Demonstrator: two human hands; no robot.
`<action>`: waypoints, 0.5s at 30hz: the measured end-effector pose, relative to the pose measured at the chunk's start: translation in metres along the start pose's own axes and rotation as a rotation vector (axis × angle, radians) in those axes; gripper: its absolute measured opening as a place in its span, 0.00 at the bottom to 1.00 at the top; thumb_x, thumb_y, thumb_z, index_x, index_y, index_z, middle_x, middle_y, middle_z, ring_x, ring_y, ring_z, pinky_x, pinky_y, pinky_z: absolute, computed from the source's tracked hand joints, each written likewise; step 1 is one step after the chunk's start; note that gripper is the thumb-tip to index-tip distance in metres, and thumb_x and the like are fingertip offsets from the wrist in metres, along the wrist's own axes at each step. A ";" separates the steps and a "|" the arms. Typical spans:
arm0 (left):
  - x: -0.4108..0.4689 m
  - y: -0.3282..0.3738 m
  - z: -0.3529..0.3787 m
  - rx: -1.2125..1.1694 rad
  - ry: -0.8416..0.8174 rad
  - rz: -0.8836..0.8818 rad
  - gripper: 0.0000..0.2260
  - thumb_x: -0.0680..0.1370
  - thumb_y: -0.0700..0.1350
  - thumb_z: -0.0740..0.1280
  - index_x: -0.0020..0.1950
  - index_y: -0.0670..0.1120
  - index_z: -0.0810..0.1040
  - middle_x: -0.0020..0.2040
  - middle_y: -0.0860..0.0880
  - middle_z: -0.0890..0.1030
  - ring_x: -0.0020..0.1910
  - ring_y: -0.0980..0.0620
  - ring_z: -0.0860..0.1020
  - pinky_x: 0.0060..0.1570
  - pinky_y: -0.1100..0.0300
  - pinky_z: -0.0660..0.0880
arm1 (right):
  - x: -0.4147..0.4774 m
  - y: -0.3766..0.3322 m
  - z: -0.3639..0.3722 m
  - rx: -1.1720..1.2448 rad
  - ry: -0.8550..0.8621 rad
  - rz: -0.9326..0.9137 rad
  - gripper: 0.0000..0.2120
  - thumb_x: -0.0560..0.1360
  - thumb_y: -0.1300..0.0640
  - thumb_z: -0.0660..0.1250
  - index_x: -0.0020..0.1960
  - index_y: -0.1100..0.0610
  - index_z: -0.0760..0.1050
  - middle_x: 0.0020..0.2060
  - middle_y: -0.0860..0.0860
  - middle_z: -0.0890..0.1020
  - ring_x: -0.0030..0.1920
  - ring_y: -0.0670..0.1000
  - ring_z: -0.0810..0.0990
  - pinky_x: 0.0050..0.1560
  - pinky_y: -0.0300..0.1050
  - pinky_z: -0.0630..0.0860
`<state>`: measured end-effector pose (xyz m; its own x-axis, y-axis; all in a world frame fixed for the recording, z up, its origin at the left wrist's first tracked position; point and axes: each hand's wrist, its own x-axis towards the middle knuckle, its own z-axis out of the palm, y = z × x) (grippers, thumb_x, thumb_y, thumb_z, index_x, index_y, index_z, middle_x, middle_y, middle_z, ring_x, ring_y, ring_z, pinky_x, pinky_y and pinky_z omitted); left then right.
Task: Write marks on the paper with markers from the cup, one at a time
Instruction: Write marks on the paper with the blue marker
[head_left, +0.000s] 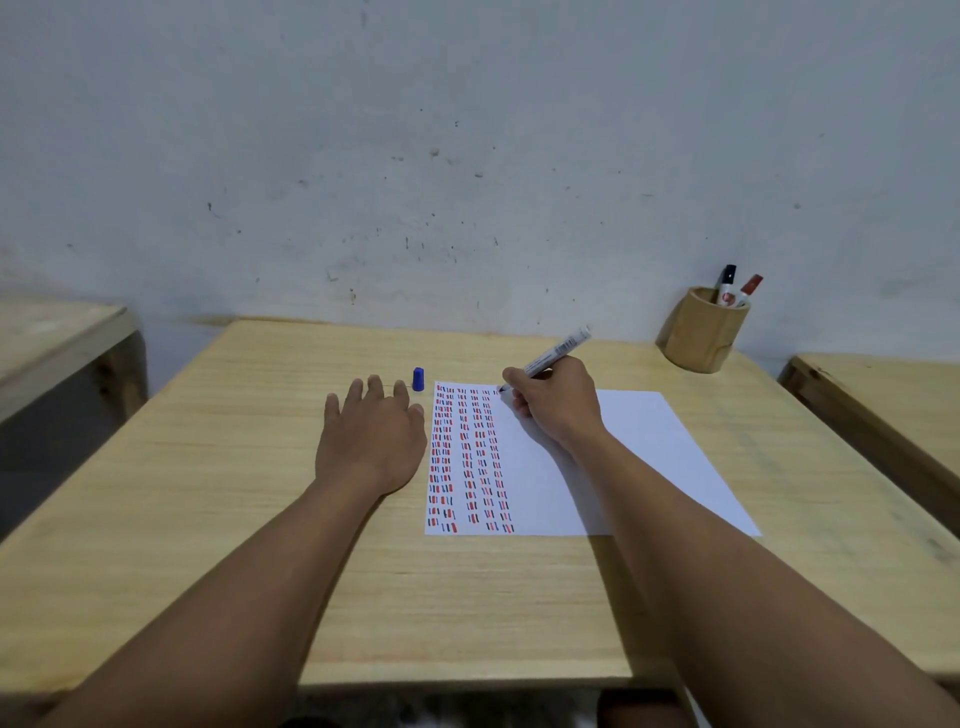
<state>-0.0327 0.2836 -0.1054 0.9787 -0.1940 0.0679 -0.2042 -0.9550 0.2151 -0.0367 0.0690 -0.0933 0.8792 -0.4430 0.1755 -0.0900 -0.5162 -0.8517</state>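
Note:
A white sheet of paper (649, 457) lies on the wooden table (260, 467), its left part filled with columns of short red, blue and black marks. My right hand (556, 402) grips an uncapped marker (558, 353), tip touching the paper near its top edge. A blue cap (418, 379) stands upright on the table just left of the paper. My left hand (371, 436) rests flat on the table beside the paper, fingers apart, holding nothing. A wooden cup (698, 332) at the back right holds a black-capped marker (726, 285) and a red-capped marker (749, 289).
A stained white wall (467, 156) runs right behind the table. Another wooden table (52, 332) stands to the left and a third (883, 405) to the right, each with a gap between.

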 end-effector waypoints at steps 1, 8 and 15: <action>0.000 0.000 0.000 0.002 0.001 0.001 0.26 0.84 0.53 0.46 0.82 0.46 0.57 0.82 0.43 0.57 0.81 0.43 0.51 0.78 0.42 0.49 | 0.000 0.000 0.000 0.001 -0.001 0.000 0.14 0.73 0.53 0.73 0.33 0.61 0.81 0.26 0.50 0.83 0.29 0.47 0.81 0.33 0.39 0.73; 0.001 -0.001 0.001 -0.005 0.005 0.002 0.26 0.84 0.53 0.46 0.81 0.46 0.57 0.82 0.42 0.57 0.81 0.42 0.52 0.78 0.41 0.50 | 0.001 -0.001 -0.002 -0.008 -0.028 0.013 0.12 0.73 0.55 0.72 0.33 0.60 0.80 0.29 0.52 0.84 0.31 0.49 0.81 0.32 0.40 0.74; 0.003 0.000 0.003 -0.064 0.066 -0.027 0.24 0.83 0.52 0.49 0.76 0.45 0.68 0.74 0.43 0.71 0.76 0.42 0.64 0.75 0.42 0.57 | 0.000 -0.002 -0.002 0.102 0.010 0.038 0.13 0.72 0.54 0.72 0.37 0.63 0.82 0.29 0.52 0.83 0.31 0.50 0.81 0.36 0.44 0.77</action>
<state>-0.0298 0.2826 -0.1077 0.9805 -0.1512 0.1252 -0.1811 -0.9429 0.2794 -0.0371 0.0685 -0.0909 0.8715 -0.4679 0.1468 -0.0744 -0.4222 -0.9035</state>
